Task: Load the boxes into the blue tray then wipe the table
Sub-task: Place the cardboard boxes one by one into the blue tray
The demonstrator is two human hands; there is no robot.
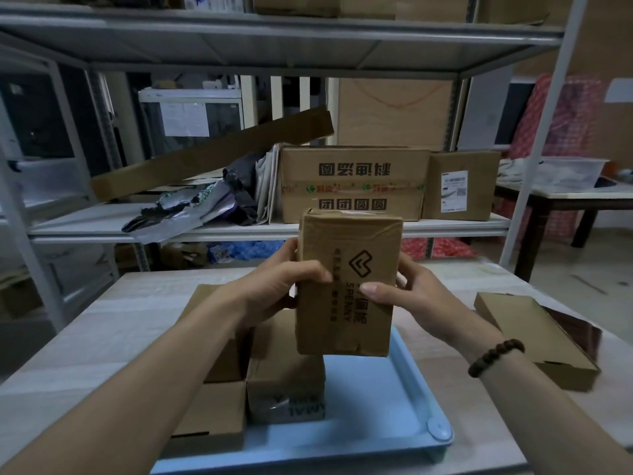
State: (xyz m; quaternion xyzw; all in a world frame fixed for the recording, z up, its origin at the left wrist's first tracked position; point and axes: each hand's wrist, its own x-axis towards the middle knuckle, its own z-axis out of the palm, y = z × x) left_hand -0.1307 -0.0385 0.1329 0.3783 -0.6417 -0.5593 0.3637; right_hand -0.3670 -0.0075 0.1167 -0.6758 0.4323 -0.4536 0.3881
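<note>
A taped cardboard box [347, 286] was held upright above the blue tray [407, 389] by both hands, the left hand [284, 286] closed around its left edge with the thumb pressed to the printed front, the right hand [407, 293] clamped on its right edge with the thumb laid across the face. Below the left forearm, two boxes were already seen in the tray: a flat box [212, 416] at the tray's left and a taped box [287, 382] just beside it, directly under the held one. To the right of the right wrist, a flat open-ended box [537, 341] lay on the table [85, 337], apart from the tray. The step in hand was judged to be the placing of the held box. It would best be lowered into the bare floor of the tray beneath the right hand, turned flat beforehand, and kept square to the taped box so that room was left for the remaining one.
</note>
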